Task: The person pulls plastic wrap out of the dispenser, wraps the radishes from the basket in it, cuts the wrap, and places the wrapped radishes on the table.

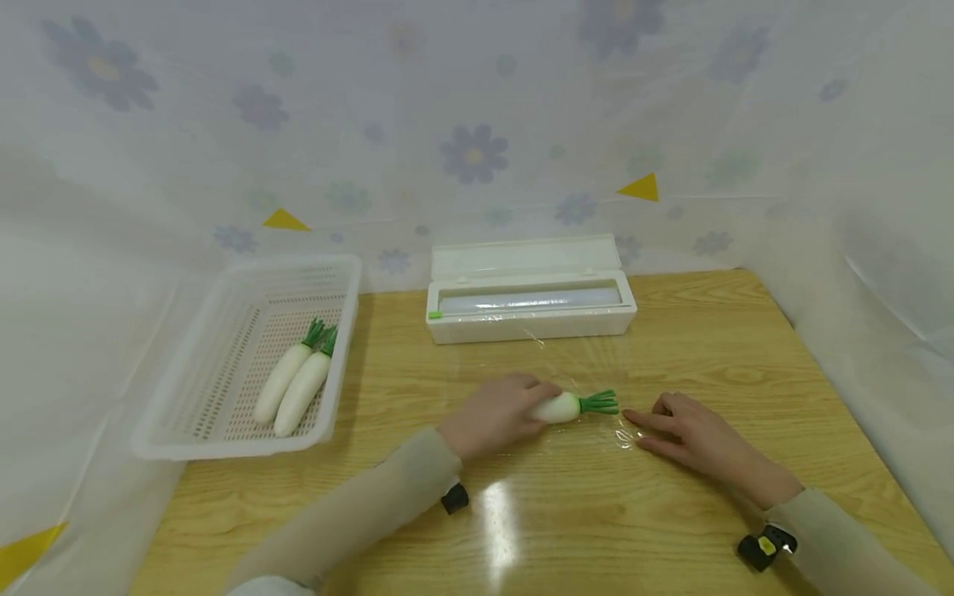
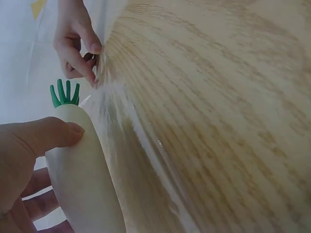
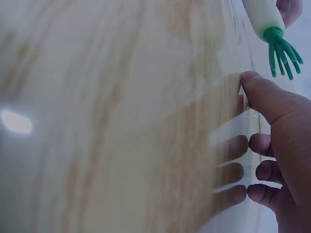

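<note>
In the head view my left hand grips a white radish with green leaf stubs. Its thumb lies along the radish's side in the left wrist view. The radish is held over a sheet of clear plastic wrap, which stretches toward the dispenser box. Just beyond the leaf tips is my right hand, its thumb and forefinger extended and apart at the wrap's edge. The right thumb appears to touch the film, and the other fingertips sit near the tabletop. Whether any film is pinched is unclear.
A white wrap dispenser box stands at the back of the wooden table, lid raised and roll visible. On the left, a white plastic basket contains two more radishes. Flower-patterned sheeting surrounds the table.
</note>
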Action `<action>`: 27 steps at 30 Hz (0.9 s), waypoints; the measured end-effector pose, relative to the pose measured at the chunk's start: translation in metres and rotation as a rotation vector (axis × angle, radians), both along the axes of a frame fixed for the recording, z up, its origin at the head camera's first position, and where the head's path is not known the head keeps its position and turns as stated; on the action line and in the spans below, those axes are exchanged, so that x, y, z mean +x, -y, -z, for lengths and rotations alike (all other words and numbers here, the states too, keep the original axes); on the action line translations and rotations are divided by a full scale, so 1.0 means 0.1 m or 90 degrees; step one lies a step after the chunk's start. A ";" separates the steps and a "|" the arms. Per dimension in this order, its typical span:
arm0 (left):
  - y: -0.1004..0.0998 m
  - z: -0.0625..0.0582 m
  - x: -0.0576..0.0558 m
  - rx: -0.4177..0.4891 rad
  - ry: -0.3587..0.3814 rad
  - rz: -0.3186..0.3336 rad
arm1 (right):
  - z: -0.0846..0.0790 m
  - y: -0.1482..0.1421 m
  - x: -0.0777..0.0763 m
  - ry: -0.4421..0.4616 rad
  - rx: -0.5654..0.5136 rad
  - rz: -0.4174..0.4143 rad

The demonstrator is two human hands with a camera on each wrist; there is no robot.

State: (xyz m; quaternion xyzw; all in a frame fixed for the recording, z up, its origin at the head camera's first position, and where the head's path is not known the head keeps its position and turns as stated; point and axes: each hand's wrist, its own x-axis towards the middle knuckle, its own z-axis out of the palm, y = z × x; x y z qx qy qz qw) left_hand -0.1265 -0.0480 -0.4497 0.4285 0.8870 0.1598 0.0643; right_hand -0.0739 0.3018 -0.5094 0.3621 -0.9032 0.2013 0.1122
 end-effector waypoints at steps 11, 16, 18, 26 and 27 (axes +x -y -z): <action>0.00 0.14 0.02 -0.024 0.024 -0.018 | -0.02 0.03 0.01 0.005 0.003 0.001; 0.03 0.18 0.01 -0.005 0.046 -0.027 | -0.04 0.03 0.02 0.019 0.010 0.014; 0.04 0.20 0.01 0.002 0.057 -0.034 | -0.05 0.04 0.02 0.021 0.013 0.020; 0.09 0.24 -0.03 0.028 0.043 -0.035 | -0.06 0.01 -0.03 0.005 0.011 -0.003; 0.10 0.25 -0.03 0.027 0.040 -0.037 | -0.06 0.01 -0.03 0.001 0.012 -0.010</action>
